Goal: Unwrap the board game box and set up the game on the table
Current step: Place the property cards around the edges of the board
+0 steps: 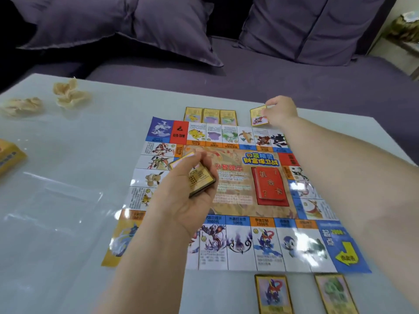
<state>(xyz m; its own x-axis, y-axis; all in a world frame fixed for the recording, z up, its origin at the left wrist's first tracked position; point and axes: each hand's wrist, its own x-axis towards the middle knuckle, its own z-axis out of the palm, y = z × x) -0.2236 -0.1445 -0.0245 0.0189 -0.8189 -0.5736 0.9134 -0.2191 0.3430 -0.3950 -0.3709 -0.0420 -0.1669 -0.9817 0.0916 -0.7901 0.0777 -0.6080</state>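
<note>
Head view: you are gripping the deck (200, 180) in your left hand (181, 200) over the board (238, 193), keeping it ready for dealing. Your right hand (282, 112) is pinching a card (258, 116), apparently lining it up beside its matching square at the far edge.

Illumination is soft and even; I find no hard shadows on the table (113, 123). White glare patches break the glossy game board (238, 193) along its near edge and the plastic wrap (56, 200). Motion blur softens the left hand (186, 200), the card stack (201, 180) it grips, and the near cards (273, 293). The right hand (280, 111), pinching a single card (258, 115), is soft too. The upper-left corner is dark.
</note>
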